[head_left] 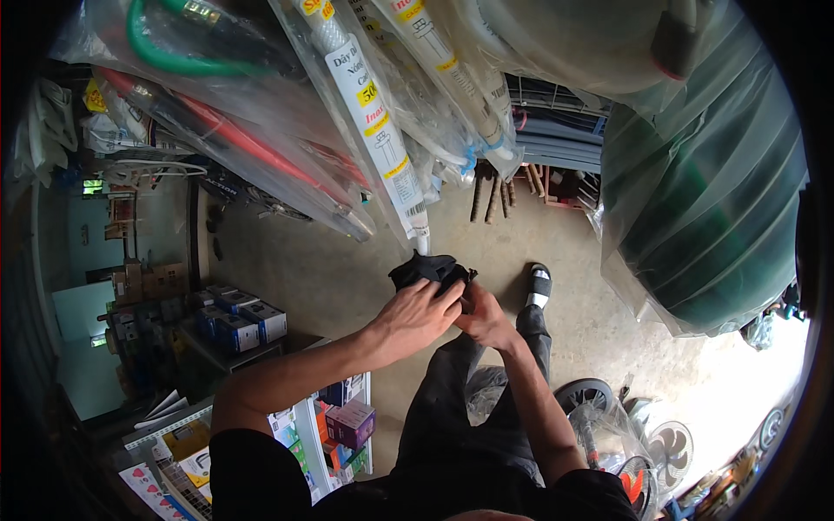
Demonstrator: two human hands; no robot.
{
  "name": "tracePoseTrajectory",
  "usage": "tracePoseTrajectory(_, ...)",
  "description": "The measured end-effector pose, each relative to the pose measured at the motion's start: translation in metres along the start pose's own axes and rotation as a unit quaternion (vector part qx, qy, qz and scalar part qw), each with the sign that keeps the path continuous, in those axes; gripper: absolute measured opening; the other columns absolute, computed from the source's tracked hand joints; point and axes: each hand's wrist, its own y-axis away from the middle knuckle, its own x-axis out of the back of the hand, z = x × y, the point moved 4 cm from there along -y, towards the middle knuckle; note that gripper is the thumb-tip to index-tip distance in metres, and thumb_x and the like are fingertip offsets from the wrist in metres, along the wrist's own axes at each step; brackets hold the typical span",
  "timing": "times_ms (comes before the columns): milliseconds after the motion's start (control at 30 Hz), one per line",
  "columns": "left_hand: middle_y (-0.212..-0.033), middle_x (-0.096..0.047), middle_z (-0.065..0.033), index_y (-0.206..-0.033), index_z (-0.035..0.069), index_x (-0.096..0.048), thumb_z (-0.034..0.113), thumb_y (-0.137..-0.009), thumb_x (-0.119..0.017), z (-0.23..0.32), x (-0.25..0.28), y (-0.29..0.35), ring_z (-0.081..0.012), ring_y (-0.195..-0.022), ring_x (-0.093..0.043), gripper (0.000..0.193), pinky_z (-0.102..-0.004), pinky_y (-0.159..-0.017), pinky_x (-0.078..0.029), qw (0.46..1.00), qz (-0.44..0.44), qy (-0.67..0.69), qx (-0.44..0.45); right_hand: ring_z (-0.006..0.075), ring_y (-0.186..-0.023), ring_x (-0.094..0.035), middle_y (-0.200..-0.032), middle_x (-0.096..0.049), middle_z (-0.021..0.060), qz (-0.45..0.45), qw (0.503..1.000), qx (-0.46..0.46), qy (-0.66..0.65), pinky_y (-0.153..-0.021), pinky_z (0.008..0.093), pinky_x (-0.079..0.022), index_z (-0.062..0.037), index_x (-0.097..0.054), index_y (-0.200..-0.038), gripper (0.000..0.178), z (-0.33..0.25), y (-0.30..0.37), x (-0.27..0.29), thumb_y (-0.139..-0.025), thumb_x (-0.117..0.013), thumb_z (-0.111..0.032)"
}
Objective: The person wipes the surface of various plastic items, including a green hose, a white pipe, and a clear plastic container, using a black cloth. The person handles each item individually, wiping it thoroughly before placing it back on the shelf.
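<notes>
In front of my body, both hands are on a crumpled black cloth-like thing (427, 270); its exact kind cannot be made out. My left hand (415, 318) lies over its near side, with the fingers bent around it. My right hand (485, 318) closes on its right edge, the fingertips partly hidden behind the left fingers. Just beyond the bundle hangs a braided hose in clear wrap with a white and yellow label (375, 130). Its lower end meets the black thing in the picture, but I cannot tell whether they touch.
Wrapped hoses, one red (239, 128) and one green (139, 39), hang overhead. A large plastic-wrapped green coil (708, 191) hangs at the right. Blue boxes (248, 321) and a shelf with small cartons (350, 424) stand at the left. Wrapped fans (669, 451) are at the lower right.
</notes>
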Motion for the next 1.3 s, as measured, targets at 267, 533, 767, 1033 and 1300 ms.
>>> tracePoseTrajectory(267, -0.122, -0.070, -0.0168, -0.139, 0.004, -0.059, -0.001, -0.090, -0.059, -0.064, 0.000, 0.004, -0.0405, -0.107, -0.068, 0.049, -0.0469, -0.093, -0.055, 0.932, 0.140, 0.265, 0.203, 0.0285, -0.123, -0.068, -0.134, -0.068, 0.0200, 0.202, 0.937, 0.168, 0.229, -0.100, 0.0426, -0.055, -0.0017, -0.049, -0.151, 0.054, -0.101, -0.082, 0.077, -0.097, -0.058, 0.000)
tracePoseTrajectory(533, -0.162, -0.048, -0.0160, -0.160, 0.000, -0.041, -0.008, -0.095, -0.046, -0.061, 0.034, -0.032, -0.0250, -0.151, -0.044, 0.066, -0.0364, -0.124, -0.030, 0.714, 0.389, 0.562, 0.156, 0.0399, -0.118, -0.067, -0.132, -0.064, 0.0294, 0.411, 0.810, 0.299, 0.293, -0.098, 0.0443, -0.054, 0.0059, -0.047, -0.148, 0.061, -0.162, -0.131, 0.050, -0.093, -0.069, -0.008)
tracePoseTrajectory(767, -0.169, -0.033, -0.0220, -0.167, 0.001, -0.023, -0.011, -0.092, -0.041, -0.077, 0.032, -0.045, -0.0278, -0.159, -0.029, 0.078, -0.0372, -0.128, -0.020, 0.675, 0.447, 0.563, 0.162, 0.0464, -0.124, -0.062, -0.133, -0.063, 0.0323, 0.443, 0.770, 0.306, 0.343, -0.105, 0.0491, -0.049, 0.0093, -0.050, -0.144, 0.075, -0.177, -0.174, 0.046, -0.085, -0.083, -0.022)
tracePoseTrajectory(1033, -0.170, -0.032, -0.0229, -0.168, 0.000, -0.022, -0.011, -0.090, -0.040, -0.081, 0.027, -0.040, -0.0289, -0.160, -0.027, 0.081, -0.0390, -0.128, -0.017, 0.700, 0.434, 0.546, 0.154, 0.0465, -0.117, -0.067, -0.124, -0.067, 0.0341, 0.454, 0.757, 0.328, 0.336, -0.101, 0.0493, -0.051, 0.0095, -0.058, -0.137, 0.063, -0.179, -0.194, 0.057, -0.089, -0.081, -0.023)
tracePoseTrajectory(1300, -0.155, -0.051, -0.0185, -0.159, 0.000, -0.040, 0.010, -0.092, -0.045, -0.072, 0.039, -0.008, -0.0306, -0.141, -0.052, 0.068, -0.0470, -0.117, -0.044, 0.374, 0.478, 0.786, 0.115, 0.0435, -0.111, -0.069, -0.119, -0.070, 0.0282, 0.344, 0.861, 0.187, 0.323, -0.097, 0.0493, -0.053, 0.0062, -0.059, -0.135, 0.055, -0.176, -0.121, 0.069, -0.088, -0.078, -0.013)
